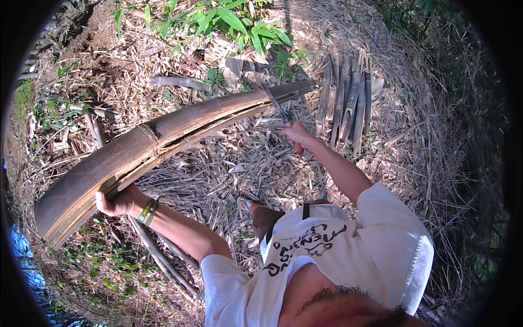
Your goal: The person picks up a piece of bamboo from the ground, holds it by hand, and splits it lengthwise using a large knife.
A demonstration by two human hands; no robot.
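A long, thick, brown bamboo pole (114,155) slants from the lower left up to the upper middle, with a ragged split along its near side. Close to its broad end, my left hand (120,200) is closed round the split edge. My right hand (297,133) grips the machete (271,97) by its orange-red handle. The blade points up and to the left, crossing the pole near its narrow far end. Whether the blade touches the bamboo or passes above it, I cannot tell.
Several split bamboo pieces (348,101) lie side by side beyond my right hand. Green leafy shoots (234,22) grow at the far side. Thin poles (163,259) lie below my left forearm. Dry leaves and husks (218,174) cover the ground around my sandalled feet.
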